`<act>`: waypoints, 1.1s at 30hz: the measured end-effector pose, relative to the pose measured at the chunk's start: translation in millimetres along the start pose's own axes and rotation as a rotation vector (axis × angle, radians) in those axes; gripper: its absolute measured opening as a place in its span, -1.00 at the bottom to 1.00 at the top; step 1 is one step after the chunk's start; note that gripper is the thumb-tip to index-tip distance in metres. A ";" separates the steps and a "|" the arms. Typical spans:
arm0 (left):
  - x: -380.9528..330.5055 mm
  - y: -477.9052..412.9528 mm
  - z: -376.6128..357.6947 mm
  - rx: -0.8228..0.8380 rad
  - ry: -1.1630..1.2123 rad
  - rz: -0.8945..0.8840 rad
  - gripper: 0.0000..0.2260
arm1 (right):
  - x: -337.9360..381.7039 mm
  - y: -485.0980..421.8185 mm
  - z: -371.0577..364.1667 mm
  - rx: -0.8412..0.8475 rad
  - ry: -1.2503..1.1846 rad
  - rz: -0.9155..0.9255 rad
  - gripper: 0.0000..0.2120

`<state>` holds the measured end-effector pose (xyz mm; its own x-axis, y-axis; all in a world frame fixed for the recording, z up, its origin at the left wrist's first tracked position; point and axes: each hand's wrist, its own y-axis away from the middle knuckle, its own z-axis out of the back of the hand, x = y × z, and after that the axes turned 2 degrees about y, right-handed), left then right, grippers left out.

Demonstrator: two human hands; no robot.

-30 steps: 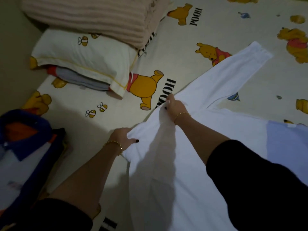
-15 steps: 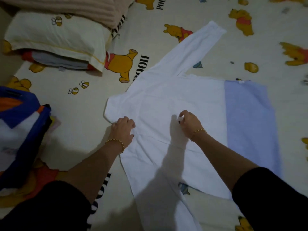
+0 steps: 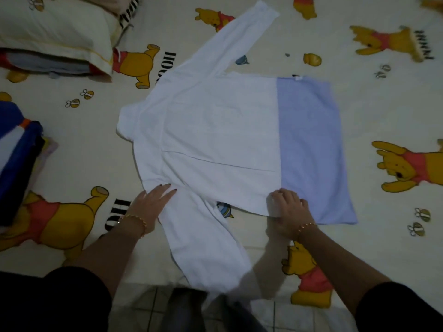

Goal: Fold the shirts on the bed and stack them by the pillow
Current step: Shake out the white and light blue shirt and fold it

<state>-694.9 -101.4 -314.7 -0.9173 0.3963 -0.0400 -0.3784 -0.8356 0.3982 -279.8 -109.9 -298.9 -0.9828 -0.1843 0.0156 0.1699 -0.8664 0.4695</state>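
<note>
white-and-blue shirt [image 3: 215,130] spread flat on the pooh sheet [image 3: 96,152], left hand [image 3: 151,202] resting flat, fingers straight, on the near sleeve's shoulder, right hand [image 3: 287,209] pinching the shirt's near edge, pillow [image 3: 55,32] way off top-left

The shirt [image 3: 215,130] is white with a pale blue band, on a cream bedsheet [image 3: 359,97] printed with yellow bears.
</note>
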 end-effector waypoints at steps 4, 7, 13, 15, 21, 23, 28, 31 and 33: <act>-3.7 -10.1 -11.5 -0.109 -0.173 -0.102 -0.20 | -3.5 3.8 -23.0 -0.077 0.032 -0.077 -0.33; 0.0 -25.0 -18.6 -0.221 -0.242 -0.151 -0.47 | -2.5 -1.4 -36.7 -0.159 0.028 -0.142 -0.38; -1.5 -42.9 -18.5 -0.229 -0.148 -0.153 -0.27 | -20.2 -9.9 -40.3 -0.144 0.016 -0.237 -0.36; 5.0 -37.1 -20.6 -0.165 -0.123 -0.180 -0.22 | -23.6 -8.2 -42.1 -0.148 0.018 -0.227 -0.35; 8.6 -7.8 -28.2 -0.067 -0.110 -0.185 -0.11 | -13.6 22.1 -54.3 -0.111 0.031 -0.179 -0.19; 3.7 4.1 -22.6 -0.007 -0.050 -0.175 -0.09 | -9.1 37.4 -55.2 -0.066 -0.002 -0.161 -0.14; -4.2 -1.8 12.4 0.041 0.278 0.025 -0.50 | -34.0 41.9 -24.7 -0.043 -0.148 -0.041 -0.34; -0.7 -25.6 42.1 -0.103 0.593 0.206 -0.74 | -60.2 15.2 15.4 0.043 -0.064 -0.132 -0.61; 5.5 -49.4 63.7 -0.166 0.652 0.246 -0.78 | -75.0 -12.4 39.7 0.125 0.112 -0.164 -0.68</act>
<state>-673.3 -33.7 -276.2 -0.8464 -0.0761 -0.5271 -0.1169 -0.9390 0.3234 -211.1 -67.0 -270.8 -0.9810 -0.1021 -0.1647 -0.0087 -0.8259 0.5637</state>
